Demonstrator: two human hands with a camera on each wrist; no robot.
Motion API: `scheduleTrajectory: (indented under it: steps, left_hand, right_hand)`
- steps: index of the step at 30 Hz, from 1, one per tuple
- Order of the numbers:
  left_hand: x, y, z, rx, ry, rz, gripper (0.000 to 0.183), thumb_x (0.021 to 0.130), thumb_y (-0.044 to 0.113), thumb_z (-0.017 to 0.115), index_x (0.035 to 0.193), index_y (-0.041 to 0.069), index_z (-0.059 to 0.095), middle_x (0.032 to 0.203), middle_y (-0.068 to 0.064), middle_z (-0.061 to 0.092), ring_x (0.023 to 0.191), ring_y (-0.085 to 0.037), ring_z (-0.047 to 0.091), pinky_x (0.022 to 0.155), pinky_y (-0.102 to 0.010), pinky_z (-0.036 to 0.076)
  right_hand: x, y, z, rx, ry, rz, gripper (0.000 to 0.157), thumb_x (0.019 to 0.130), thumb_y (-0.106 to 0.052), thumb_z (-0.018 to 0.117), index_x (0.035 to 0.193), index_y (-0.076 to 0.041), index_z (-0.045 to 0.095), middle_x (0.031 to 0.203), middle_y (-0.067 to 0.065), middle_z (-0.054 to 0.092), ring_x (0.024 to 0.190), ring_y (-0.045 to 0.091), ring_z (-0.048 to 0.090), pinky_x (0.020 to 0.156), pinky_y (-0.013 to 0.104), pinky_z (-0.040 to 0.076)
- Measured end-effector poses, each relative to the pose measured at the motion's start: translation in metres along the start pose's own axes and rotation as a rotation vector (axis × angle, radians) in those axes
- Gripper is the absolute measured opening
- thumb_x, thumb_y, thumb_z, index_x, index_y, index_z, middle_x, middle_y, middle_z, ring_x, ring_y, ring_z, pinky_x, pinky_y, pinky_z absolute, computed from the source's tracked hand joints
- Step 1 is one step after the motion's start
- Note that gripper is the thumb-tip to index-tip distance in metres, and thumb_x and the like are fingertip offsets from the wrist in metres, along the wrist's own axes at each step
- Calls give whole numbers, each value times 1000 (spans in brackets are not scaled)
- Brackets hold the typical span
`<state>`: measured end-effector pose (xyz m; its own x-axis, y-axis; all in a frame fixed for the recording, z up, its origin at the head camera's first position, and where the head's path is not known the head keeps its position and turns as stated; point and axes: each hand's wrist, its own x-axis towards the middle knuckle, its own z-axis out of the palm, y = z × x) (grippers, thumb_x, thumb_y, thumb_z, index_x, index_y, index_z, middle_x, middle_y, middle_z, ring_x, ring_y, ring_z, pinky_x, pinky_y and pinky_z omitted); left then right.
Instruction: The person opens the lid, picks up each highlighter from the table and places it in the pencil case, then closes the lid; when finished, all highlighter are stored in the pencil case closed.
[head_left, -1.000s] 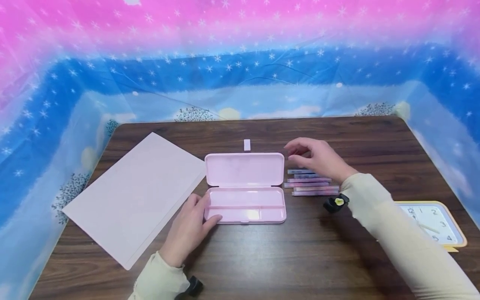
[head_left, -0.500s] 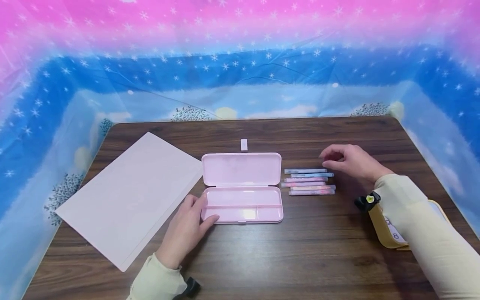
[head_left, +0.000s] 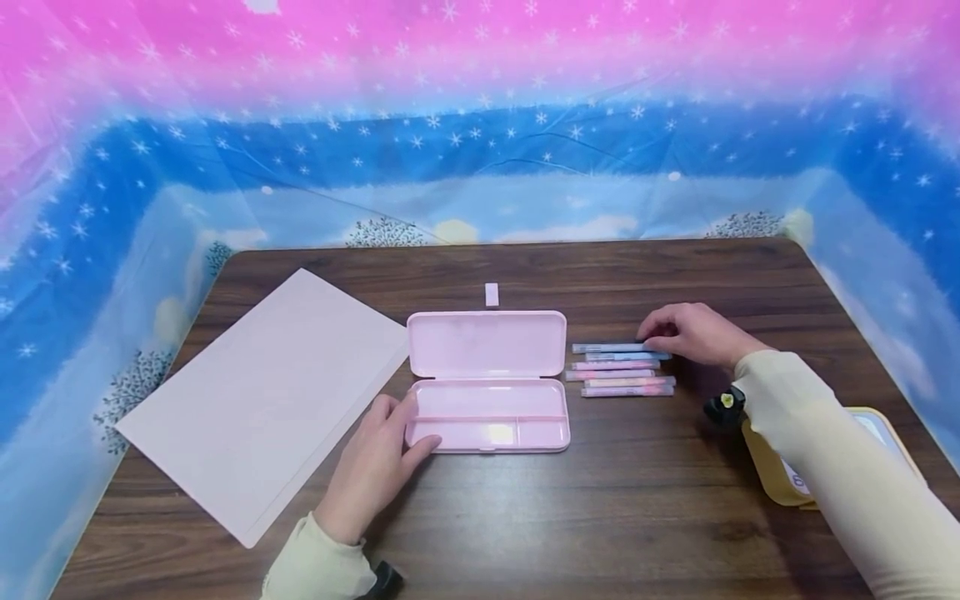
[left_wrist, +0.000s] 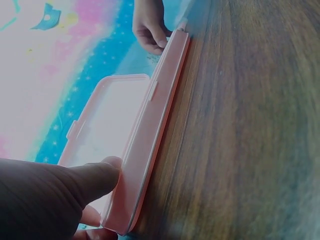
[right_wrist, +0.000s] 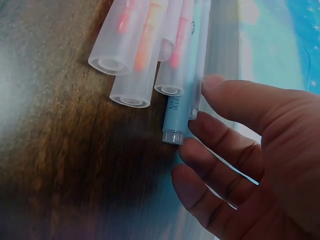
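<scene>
An open pink pencil case (head_left: 487, 400) lies mid-table, its lid folded back and its compartments bare. My left hand (head_left: 375, 462) grips its left end, the thumb (left_wrist: 97, 180) against the front wall in the left wrist view. To the right of the case lie several highlighters (head_left: 626, 382) in a row, with clear caps and pink, orange and blue bodies. My right hand (head_left: 697, 333) pinches the right end of the farthest highlighter (head_left: 603, 348) between thumb and forefinger. In the right wrist view, the other fingers curve beside a light-blue highlighter (right_wrist: 177, 115).
A small white eraser (head_left: 491, 294) lies behind the lid. A large pale folder-like sheet (head_left: 270, 400) slants across the left side, its corner close to the case. Under the right forearm stands a yellow-framed clock (head_left: 772, 475). A patterned cloth (head_left: 480, 200) hangs behind the table.
My right hand has moved from above the highlighters out to their right, then down onto the end of the farthest one. My left hand keeps its grip on the pencil case.
</scene>
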<state>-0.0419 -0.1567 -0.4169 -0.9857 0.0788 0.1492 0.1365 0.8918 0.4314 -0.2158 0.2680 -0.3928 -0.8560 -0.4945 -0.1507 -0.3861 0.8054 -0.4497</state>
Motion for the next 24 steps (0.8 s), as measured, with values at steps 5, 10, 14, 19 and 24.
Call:
scheduleTrajectory:
  steps: [5, 10, 14, 19, 24]
  left_hand:
    - [-1, 0, 0, -4, 3, -4, 64, 83, 30, 80, 136, 4, 56, 94, -8, 50, 78, -19, 46, 70, -34, 43]
    - [0, 1, 0, 8, 2, -9, 66, 83, 31, 80, 138, 4, 55, 95, -9, 50, 79, -18, 46, 70, -34, 43]
    - [0, 1, 0, 7, 1, -12, 64, 83, 31, 80, 136, 5, 56, 95, -9, 50, 79, -19, 47, 71, -34, 44]
    - [-1, 1, 0, 7, 4, -3, 60, 82, 30, 81, 132, 5, 58, 94, -8, 50, 78, -19, 46, 70, -34, 43]
    - [-1, 0, 0, 8, -5, -14, 62, 82, 30, 80, 134, 5, 57, 94, -8, 50, 78, -18, 46, 70, -33, 43]
  right_hand:
    - [5, 1, 2, -25, -10, 13, 10, 93, -14, 67, 99, -17, 74, 108, 6, 69, 95, 21, 62, 85, 46, 49]
    - [8, 1, 1, -35, -9, 16, 8, 93, -13, 67, 96, -17, 74, 106, 7, 68, 90, 20, 60, 82, 44, 49]
    - [9, 1, 2, -46, -1, -3, 8, 93, -13, 67, 95, -17, 73, 105, 6, 68, 91, 20, 60, 82, 45, 49]
    - [7, 1, 2, -55, 20, -27, 8, 94, -12, 66, 97, -17, 73, 104, 6, 69, 92, 20, 62, 82, 45, 49]
    - [0, -4, -4, -33, 58, -25, 10, 95, -14, 65, 102, -15, 72, 100, 3, 69, 90, 18, 62, 79, 43, 49]
